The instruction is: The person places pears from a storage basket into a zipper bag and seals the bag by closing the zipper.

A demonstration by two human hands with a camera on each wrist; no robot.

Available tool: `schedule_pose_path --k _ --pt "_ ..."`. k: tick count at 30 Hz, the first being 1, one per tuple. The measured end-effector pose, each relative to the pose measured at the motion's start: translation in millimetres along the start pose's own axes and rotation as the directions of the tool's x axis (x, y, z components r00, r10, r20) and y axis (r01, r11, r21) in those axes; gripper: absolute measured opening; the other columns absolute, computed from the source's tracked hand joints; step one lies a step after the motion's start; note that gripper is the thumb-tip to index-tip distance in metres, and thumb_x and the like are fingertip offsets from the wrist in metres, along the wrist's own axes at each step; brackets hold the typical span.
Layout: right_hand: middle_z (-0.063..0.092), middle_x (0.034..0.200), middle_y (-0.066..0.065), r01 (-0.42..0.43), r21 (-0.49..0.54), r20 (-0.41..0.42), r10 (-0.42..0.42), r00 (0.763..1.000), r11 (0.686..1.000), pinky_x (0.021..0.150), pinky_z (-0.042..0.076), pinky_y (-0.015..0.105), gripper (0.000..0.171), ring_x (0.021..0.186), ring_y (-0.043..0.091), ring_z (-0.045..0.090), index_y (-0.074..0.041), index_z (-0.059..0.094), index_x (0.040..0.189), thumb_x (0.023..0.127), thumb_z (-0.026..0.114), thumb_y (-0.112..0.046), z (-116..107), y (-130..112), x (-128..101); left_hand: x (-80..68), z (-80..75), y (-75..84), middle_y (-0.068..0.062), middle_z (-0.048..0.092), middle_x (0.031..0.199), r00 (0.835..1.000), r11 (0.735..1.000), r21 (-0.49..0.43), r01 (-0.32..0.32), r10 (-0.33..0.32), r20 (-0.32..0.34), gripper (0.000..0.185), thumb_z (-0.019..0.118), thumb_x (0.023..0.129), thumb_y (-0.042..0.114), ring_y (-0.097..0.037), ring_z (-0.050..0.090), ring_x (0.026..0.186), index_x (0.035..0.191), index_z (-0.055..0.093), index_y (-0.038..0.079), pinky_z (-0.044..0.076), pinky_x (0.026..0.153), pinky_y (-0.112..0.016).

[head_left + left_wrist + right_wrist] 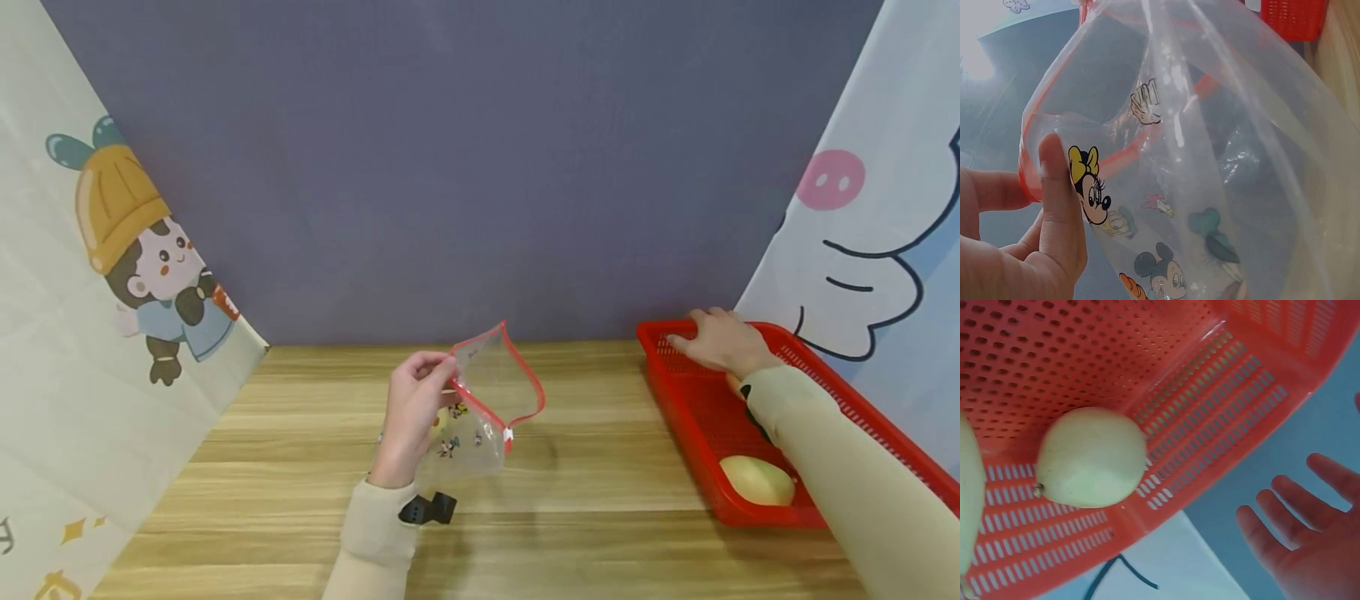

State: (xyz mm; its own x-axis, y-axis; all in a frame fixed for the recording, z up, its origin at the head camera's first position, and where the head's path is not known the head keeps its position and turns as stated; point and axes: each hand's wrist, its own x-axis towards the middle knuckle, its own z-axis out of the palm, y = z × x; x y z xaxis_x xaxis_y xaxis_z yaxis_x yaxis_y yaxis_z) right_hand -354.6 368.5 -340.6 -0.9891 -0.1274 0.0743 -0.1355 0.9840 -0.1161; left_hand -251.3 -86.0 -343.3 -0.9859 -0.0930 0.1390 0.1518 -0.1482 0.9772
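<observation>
while the bag is held up off the table, the scene reads as follows:

left hand: the left hand (411, 417) pinches the red zip rim of a clear zip bag (487, 408) between thumb and fingers, mouth gaping toward the right, at centre above the wooden table (300, 467).

right hand: the right hand (720, 340) hovers over the far end of the red basket (678, 408), fingers spread and nearly straight, holding nothing.

basket contents: a pale green round fruit (1090, 456) lies in the far part beneath that hand; a second, pale yellow fruit (757, 481) lies at the near end.

step in hand (judgement): reaching for a fruit while the bag waits open.

next move (judgement): the right hand needs to drop lower and close round the round fruit, then carry it left to the bag mouth; the left hand must keep the rim wide.

markings: cartoon mouse prints (1091, 187) on the bag; no legible writing or brand.
</observation>
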Motion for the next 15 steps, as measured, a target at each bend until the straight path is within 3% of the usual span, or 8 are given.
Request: schedule_pose_path --k 10,15 --pt "0.032 0.142 0.046 -0.099 0.088 0.073 0.092 0.993 0.991 0.098 0.038 0.078 0.089 0.126 0.065 0.032 0.014 0.03 0.148 0.1 0.044 -0.059 4.1 20.3 0.2 0.3 1.1 0.6 -0.022 0.064 0.101 1.0 1.0 0.0 -0.003 0.003 0.014 0.023 0.065 0.099 0.007 -0.021 0.066 0.076 0.115 0.062 -0.008 0.063 0.07 -0.033" --pt "0.034 0.141 0.046 -0.132 0.082 0.09 0.124 0.988 0.988 0.094 0.042 0.077 0.089 0.123 0.063 0.037 0.015 0.03 0.148 0.099 0.047 -0.058 10.9 36.1 -2.7 0.3 1.5 -0.3 -0.016 0.064 0.095 1.0 1.0 -0.001 -0.001 0.001 0.011 0.022 0.065 0.099 0.007 -0.021 0.066 0.075 0.114 0.063 -0.009 0.063 0.068 -0.032"
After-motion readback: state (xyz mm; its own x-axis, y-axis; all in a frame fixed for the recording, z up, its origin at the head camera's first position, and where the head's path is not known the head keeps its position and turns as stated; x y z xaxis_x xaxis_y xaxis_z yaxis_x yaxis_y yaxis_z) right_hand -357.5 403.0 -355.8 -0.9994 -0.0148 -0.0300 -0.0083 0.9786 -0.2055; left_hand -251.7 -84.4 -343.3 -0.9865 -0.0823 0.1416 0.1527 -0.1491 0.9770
